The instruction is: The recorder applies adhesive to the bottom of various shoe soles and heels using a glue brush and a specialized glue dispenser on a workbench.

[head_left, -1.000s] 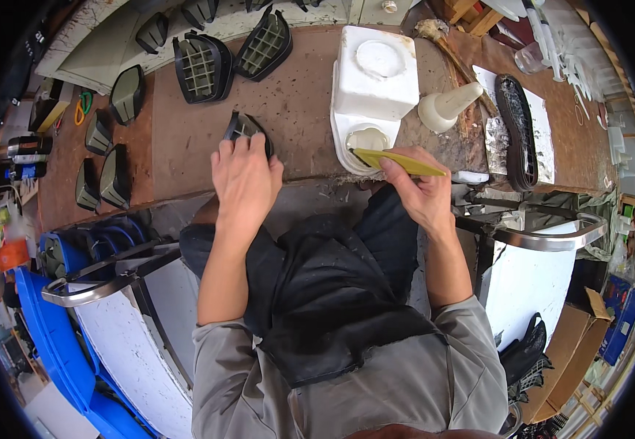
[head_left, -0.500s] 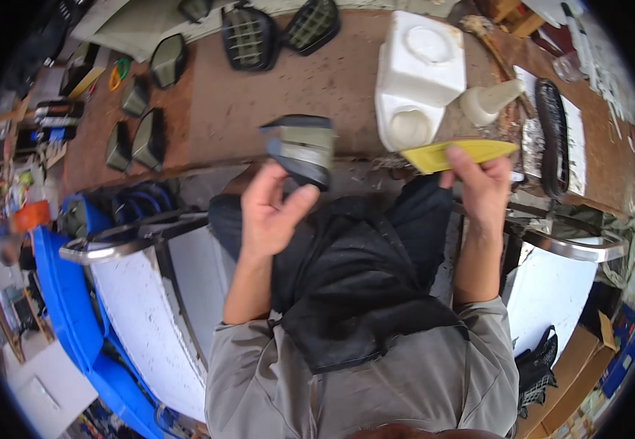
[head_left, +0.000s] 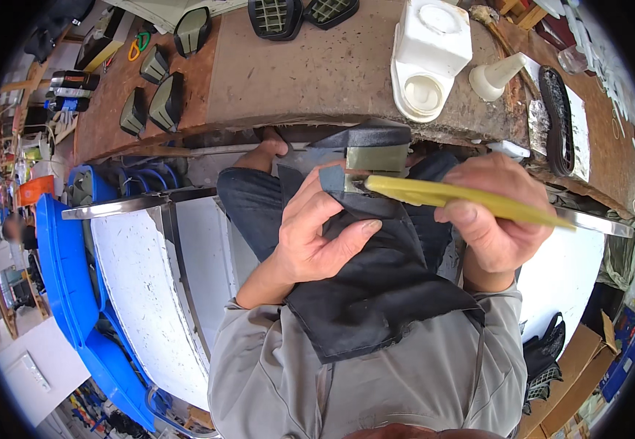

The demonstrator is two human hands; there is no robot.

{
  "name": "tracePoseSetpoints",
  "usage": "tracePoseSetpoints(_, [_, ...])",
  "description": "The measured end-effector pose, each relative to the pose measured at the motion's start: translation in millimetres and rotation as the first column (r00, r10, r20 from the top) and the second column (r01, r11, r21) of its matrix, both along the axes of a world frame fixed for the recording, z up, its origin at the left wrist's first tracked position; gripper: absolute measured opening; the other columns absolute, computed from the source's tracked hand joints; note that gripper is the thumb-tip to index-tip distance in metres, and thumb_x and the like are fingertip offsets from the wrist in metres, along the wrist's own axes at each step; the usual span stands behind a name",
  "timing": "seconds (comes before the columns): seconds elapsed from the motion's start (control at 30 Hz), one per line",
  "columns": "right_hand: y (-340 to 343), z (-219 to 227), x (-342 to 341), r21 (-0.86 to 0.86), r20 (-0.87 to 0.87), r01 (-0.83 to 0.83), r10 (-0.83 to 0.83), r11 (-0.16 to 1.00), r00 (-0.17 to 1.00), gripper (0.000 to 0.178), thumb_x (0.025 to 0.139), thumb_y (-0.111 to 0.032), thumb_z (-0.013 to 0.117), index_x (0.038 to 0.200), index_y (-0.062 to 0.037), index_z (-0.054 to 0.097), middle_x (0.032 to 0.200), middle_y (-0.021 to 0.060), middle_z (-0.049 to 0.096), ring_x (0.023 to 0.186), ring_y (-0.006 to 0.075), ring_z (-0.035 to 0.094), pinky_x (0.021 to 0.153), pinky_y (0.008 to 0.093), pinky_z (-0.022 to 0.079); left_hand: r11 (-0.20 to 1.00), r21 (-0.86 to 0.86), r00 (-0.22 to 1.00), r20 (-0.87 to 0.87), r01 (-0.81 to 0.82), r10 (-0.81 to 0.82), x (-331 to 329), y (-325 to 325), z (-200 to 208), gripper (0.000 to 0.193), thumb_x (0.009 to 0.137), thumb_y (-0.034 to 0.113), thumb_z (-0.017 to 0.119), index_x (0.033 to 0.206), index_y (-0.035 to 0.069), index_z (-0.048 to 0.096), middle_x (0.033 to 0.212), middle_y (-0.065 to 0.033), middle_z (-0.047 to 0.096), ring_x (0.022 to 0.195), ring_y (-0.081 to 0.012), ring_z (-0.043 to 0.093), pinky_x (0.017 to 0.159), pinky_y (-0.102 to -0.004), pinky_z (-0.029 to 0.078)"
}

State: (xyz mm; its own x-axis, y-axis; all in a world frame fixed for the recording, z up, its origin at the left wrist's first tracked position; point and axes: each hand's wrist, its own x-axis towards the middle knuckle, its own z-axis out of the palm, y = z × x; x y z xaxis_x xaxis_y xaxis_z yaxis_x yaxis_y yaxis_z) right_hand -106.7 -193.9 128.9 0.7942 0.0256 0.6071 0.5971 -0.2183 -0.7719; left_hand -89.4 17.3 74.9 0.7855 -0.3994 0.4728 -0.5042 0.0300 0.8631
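Note:
My left hand (head_left: 314, 238) grips a wedge-shaped black and olive piece (head_left: 376, 158), like a shoe heel block, above my apron-covered lap. Its fingers wrap the near end, with the thumb bent beside it. In my right hand (head_left: 500, 208) is a flat yellow brush (head_left: 442, 194), pinched between thumb and fingers. The brush's dark tip meets or nearly meets the block's olive side, close to my left fingertips. Similar black and olive blocks (head_left: 166, 102) stand on the brown bench (head_left: 288, 80) ahead.
A white pot with a round cup (head_left: 423, 95) and a pale cone nozzle (head_left: 494, 77) stand at the bench's right. Beyond them lies a dark sole (head_left: 556, 117). Two grid-backed blocks (head_left: 275, 18) sit at the back. Blue plastic bins (head_left: 69, 271) stand at my left.
Both hands have come nearer to me and toward each other. The block has turned in my left hand, and the brush has swung from over the bench edge to its side.

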Motion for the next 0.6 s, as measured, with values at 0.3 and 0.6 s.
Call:
tracePoseSetpoints(0.3, [5,10,-9,-0.305,0.377,-0.156,0.269,0.94,0.886,0.026,0.076,-0.011,0.072,0.088,0.0082,0.06,0.077,0.0197,0.063,0.059,0.0248,0.063,0.04,0.0278,0.047,0.999,0.029,0.982,0.188,-0.034,0.028,-4,2,-4,0.031,0.068,0.001,0.07,0.098,-0.004,0.061,0.104,-0.0214,0.061,0.094,-0.0361,0.06,0.079,-0.0382,0.046])
tracePoseSetpoints(0.6, [20,22,-17,-0.293,0.449,-0.126,0.253,0.948,0.857,0.023,0.076,-0.015,0.072,0.087,0.0022,0.063,0.078,0.0157,0.065,0.058,0.0201,0.061,0.042,0.0257,0.045,0.966,0.172,0.879,0.468,-0.194,0.092,-2,0,-5,0.032,0.06,0.008,0.072,0.088,-0.002,0.062,0.099,-0.0225,0.06,0.091,-0.0403,0.057,0.075,-0.0442,0.047])
